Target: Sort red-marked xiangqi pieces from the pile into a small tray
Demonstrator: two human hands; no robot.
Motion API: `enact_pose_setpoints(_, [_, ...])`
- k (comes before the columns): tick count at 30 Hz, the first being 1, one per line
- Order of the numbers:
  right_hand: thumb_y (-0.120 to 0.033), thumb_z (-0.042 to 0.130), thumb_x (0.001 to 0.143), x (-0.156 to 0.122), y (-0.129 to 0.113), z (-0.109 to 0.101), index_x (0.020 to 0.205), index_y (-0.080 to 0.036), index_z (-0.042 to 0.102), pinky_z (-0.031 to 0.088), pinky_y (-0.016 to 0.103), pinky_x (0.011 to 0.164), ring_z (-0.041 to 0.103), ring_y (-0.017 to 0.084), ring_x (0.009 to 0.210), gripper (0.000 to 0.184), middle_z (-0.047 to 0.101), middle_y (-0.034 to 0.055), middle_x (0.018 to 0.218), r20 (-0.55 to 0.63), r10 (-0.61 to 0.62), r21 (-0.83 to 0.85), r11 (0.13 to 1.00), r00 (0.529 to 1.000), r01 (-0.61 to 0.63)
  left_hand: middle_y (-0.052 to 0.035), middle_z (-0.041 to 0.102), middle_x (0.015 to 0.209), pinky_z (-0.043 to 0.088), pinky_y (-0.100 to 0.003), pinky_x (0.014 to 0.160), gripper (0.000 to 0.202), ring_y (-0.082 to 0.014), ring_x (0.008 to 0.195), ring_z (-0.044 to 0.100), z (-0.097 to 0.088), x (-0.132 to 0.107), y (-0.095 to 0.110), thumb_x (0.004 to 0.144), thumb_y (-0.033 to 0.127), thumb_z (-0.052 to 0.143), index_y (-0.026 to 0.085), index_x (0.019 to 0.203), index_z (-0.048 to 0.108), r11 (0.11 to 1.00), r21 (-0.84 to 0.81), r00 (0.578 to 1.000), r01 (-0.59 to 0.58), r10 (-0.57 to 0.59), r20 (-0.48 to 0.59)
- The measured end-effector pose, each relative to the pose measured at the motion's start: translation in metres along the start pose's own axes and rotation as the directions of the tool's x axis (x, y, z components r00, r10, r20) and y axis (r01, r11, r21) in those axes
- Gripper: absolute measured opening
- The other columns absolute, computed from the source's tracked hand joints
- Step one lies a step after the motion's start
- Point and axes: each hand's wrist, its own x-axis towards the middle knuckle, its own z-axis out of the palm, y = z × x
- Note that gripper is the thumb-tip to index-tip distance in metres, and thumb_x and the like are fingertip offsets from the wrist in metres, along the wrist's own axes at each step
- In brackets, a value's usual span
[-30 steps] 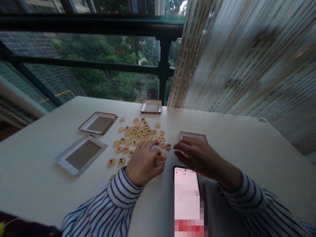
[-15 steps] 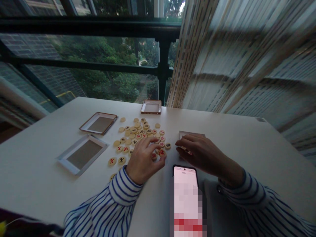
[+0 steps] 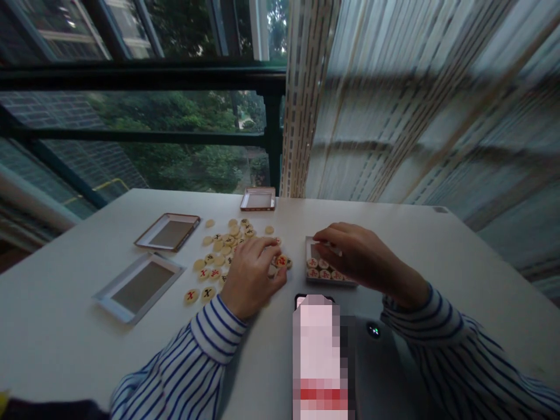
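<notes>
A loose heap of round wooden Chinese chess pieces [image 3: 217, 245], marked in red or black or showing blank sides, lies on the table. My left hand [image 3: 254, 275] is at its right side, thumb and forefinger closed on a red-marked Chinese chess piece [image 3: 281, 261]. Other pieces are hidden behind that hand. My right hand [image 3: 361, 254] hovers over a small open box [image 3: 330, 283], where red-marked pieces stand in rows along the near side. Its fingers are bent and close together; whatever is between them is hidden. The hand covers the box's right part.
Two shallow trays, a brown-rimmed one [image 3: 195, 226] and a white one [image 3: 175, 273], lie left of the pieces. Another brown-rimmed tray [image 3: 258, 208] is at the table's far edge. Close to me are a phone [image 3: 317, 344] and a dark flat device [image 3: 380, 361]. Window and curtain stand beyond.
My right hand has lifted a little and shifted over the box, so its rows of red pieces now show. The left hand keeps its piece. The whole view has tilted slightly.
</notes>
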Motion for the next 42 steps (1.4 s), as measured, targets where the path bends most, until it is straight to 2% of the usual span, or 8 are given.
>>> enact_pose_setpoints(5, [-0.025, 0.046, 0.086, 0.0, 0.004, -0.006, 0.093, -0.016, 0.063, 0.039, 0.026, 0.068, 0.056, 0.015, 0.075, 0.02, 0.065, 0.0063, 0.086, -0.039, 0.06, 0.003, 0.998, 0.997, -0.06, -0.0094, 0.062, 0.101, 0.042, -0.043, 0.088, 0.02, -0.025, 0.096, 0.055, -0.006, 0.02, 0.003, 0.072, 0.021, 0.06, 0.016, 0.091, 0.063, 1.0, 0.003, 1.0, -0.03, 0.03, 0.009])
enact_pose_setpoints(16, [-0.023, 0.047, 0.083, 0.0, 0.014, -0.014, 0.083, -0.018, 0.064, 0.037, 0.025, 0.063, 0.054, 0.012, 0.066, 0.017, 0.064, 0.0023, 0.078, -0.164, 0.217, 0.067, 0.976, 0.962, -0.208, -0.007, 0.062, 0.101, 0.043, -0.039, 0.087, 0.019, -0.0208, 0.096, 0.056, -0.01, 0.075, 0.014, 0.074, 0.024, 0.06, 0.015, 0.09, 0.062, 0.979, -0.171, 0.994, -0.109, 0.102, -0.049])
enact_pose_setpoints(21, [-0.024, 0.049, 0.082, -0.002, 0.02, -0.014, 0.082, -0.018, 0.064, 0.036, 0.024, 0.059, 0.052, 0.011, 0.062, 0.016, 0.064, 0.0009, 0.074, -0.198, 0.27, 0.14, 0.959, 0.942, -0.246, -0.0065, 0.063, 0.099, 0.043, -0.039, 0.086, 0.017, -0.0204, 0.096, 0.057, -0.001, 0.084, 0.015, 0.074, 0.024, 0.061, 0.016, 0.089, 0.062, 0.961, -0.213, 0.985, -0.174, 0.173, -0.025])
enact_pose_setpoints(25, [-0.024, 0.051, 0.081, 0.0, 0.022, -0.01, 0.079, -0.017, 0.064, 0.037, 0.023, 0.058, 0.052, 0.01, 0.06, 0.015, 0.064, 0.0, 0.07, -0.196, 0.294, 0.278, 0.932, 0.936, -0.234, -0.0062, 0.063, 0.099, 0.043, -0.039, 0.086, 0.019, -0.0206, 0.094, 0.057, 0.003, 0.083, 0.012, 0.074, 0.026, 0.062, 0.016, 0.091, 0.062, 0.962, -0.186, 0.98, -0.198, 0.199, -0.014])
enact_pose_setpoints(29, [-0.026, 0.054, 0.08, 0.003, 0.023, -0.004, 0.079, -0.016, 0.063, 0.04, 0.022, 0.056, 0.053, 0.01, 0.058, 0.014, 0.065, 0.0001, 0.069, -0.127, 0.335, 0.479, 0.845, 0.934, -0.238, -0.0058, 0.064, 0.097, 0.043, -0.037, 0.084, 0.02, -0.0203, 0.092, 0.057, 0.006, 0.081, 0.012, 0.076, 0.028, 0.061, 0.016, 0.092, 0.062, 0.961, -0.187, 0.979, -0.202, 0.205, 0.0])
enact_pose_setpoints(35, [-0.035, 0.059, 0.078, 0.006, 0.021, 0.001, 0.083, -0.015, 0.062, 0.047, 0.024, 0.057, 0.06, 0.013, 0.066, 0.021, 0.067, 0.0042, 0.077, 0.006, 0.367, 0.711, 0.653, 0.93, -0.262, -0.0064, 0.065, 0.094, 0.044, -0.038, 0.083, 0.019, -0.0203, 0.09, 0.058, 0.006, 0.081, 0.018, 0.076, 0.026, 0.062, 0.016, 0.092, 0.061, 0.954, -0.206, 0.976, -0.216, 0.217, -0.018])
enact_pose_setpoints(38, [-0.037, 0.061, 0.077, 0.006, 0.019, 0.003, 0.085, -0.015, 0.061, 0.049, 0.026, 0.06, 0.062, 0.014, 0.07, 0.024, 0.068, 0.0059, 0.08, 0.047, 0.373, 0.782, 0.563, 0.927, -0.266, -0.0064, 0.065, 0.094, 0.044, -0.037, 0.083, 0.019, -0.02, 0.09, 0.058, 0.006, 0.08, 0.019, 0.075, 0.025, 0.062, 0.015, 0.092, 0.061, 0.95, -0.227, 0.977, -0.212, 0.215, -0.013])
enact_pose_setpoints(42, [-0.036, 0.062, 0.076, 0.006, 0.019, 0.005, 0.085, -0.014, 0.06, 0.051, 0.028, 0.064, 0.064, 0.015, 0.073, 0.024, 0.068, 0.007, 0.083, 0.056, 0.38, 0.821, 0.509, 0.923, -0.259, -0.0065, 0.066, 0.094, 0.044, -0.037, 0.083, 0.019, -0.0198, 0.09, 0.058, 0.007, 0.08, 0.02, 0.076, 0.025, 0.062, 0.015, 0.092, 0.061, 0.943, -0.26, 0.978, -0.208, 0.209, -0.023])
